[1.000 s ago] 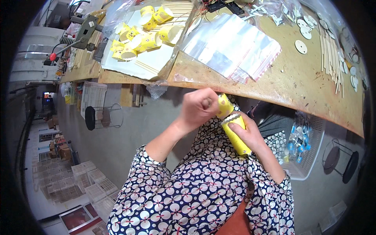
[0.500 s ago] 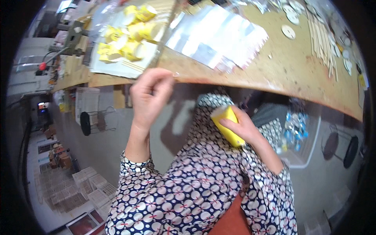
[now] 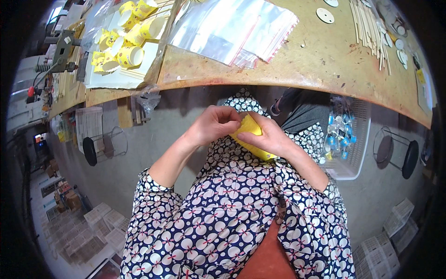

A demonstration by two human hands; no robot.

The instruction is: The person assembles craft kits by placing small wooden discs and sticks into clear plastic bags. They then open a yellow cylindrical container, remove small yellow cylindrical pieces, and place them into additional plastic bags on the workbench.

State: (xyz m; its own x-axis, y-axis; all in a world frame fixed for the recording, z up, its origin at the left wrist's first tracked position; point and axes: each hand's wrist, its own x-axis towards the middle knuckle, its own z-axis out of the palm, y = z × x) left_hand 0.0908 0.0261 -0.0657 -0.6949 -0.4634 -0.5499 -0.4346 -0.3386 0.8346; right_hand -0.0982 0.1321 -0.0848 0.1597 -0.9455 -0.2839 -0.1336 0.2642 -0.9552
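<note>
My right hand (image 3: 268,135) is wrapped round a yellow paper cup (image 3: 251,126) above my lap, its thumb lying across the cup's side. Pinched fingers of my left hand (image 3: 215,124) meet the cup's edge from the left. Whatever sits between those fingertips, if anything, is too small or hidden to tell. On the table, more yellow patterned paper cups (image 3: 131,56) lie on a white board (image 3: 104,82) at the far left.
Clear plastic bags (image 3: 218,30) lie mid-table. To the right are thin wooden sticks (image 3: 369,32) and white discs with holes (image 3: 325,16). A white basket (image 3: 360,160) with blue-and-clear pieces stands below the table, with a stool (image 3: 395,151) beyond it.
My left hand has come down from the table's edge to the yellow paper cup. My right hand has drawn the cup slightly left and up, and the view has shifted.
</note>
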